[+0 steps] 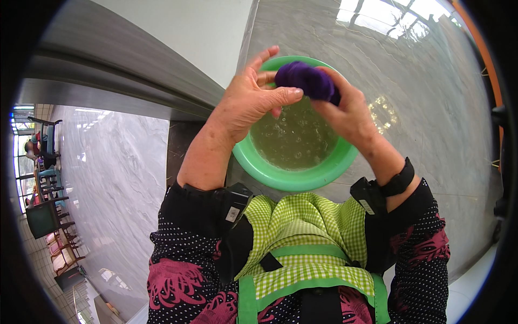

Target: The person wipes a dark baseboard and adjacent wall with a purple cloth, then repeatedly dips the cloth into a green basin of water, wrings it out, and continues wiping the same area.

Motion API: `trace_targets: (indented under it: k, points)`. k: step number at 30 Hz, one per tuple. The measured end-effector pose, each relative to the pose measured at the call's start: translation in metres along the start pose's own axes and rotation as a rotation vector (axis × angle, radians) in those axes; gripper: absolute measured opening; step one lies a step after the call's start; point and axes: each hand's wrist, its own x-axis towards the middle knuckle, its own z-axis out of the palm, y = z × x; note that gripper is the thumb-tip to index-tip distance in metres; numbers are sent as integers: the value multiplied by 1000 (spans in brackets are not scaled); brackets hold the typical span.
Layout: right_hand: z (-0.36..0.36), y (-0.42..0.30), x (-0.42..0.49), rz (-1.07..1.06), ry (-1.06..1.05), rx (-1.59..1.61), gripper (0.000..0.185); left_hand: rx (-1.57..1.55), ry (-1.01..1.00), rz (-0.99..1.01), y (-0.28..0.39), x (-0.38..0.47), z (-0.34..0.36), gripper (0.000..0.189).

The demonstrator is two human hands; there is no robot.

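Note:
A bunched purple cloth point(304, 80) is held above a green plastic basin point(295, 180). My right hand point(349, 103) grips the cloth at its right end. My left hand point(259, 91) is at its left end, thumb along the lower edge and the other fingers spread; whether it pinches the cloth cannot be told. Below both hands, cloudy water point(295, 137) with bubbles lies in the basin, which stands on the grey floor right before me. Part of the basin's far rim is hidden behind the hands and the cloth.
A metal-edged door frame or wall panel point(133, 65) runs along the upper left, close to my left forearm. Shiny grey marble-look floor point(429, 133) lies to the right. Several chairs point(62, 259) and seated people are far off at the left.

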Motion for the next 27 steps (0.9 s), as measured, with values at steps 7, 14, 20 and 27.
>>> trace_targets:
  k: [7, 14, 20, 27]
  points:
    - [-26, -29, -4, 668, -274, 926, 34, 1089, 31, 883, 10, -6, 0, 81]
    - [-32, -50, -27, 802, -692, 1325, 38, 1248, 150, 1510, 12, -8, 4, 51]
    - [-30, -53, -36, 932, -880, 1350, 38, 1017, 22, 1570, 6, -15, 15, 36]
    - [-41, -61, -32, 932, -883, 1094, 32, 1114, -54, 1292, 4, -25, 18, 30]
